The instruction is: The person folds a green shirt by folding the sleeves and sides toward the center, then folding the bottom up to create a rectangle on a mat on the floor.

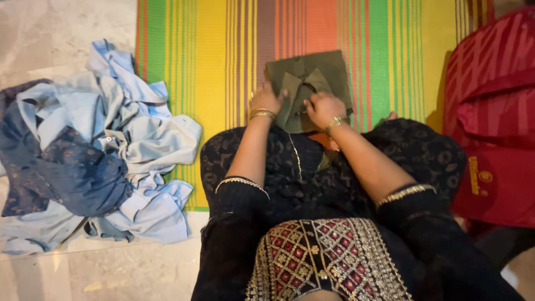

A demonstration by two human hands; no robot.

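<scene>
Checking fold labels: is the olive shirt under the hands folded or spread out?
Folded. The olive shirt lies as a compact rectangle on the striped mat, collar on top, both hands resting on its near edge.

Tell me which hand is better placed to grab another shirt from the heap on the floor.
Left, probably. The left hand rests on the folded olive shirt on the side nearer the heap of blue shirts, which lies to the person's left. The right hand would have to cross over.
</scene>
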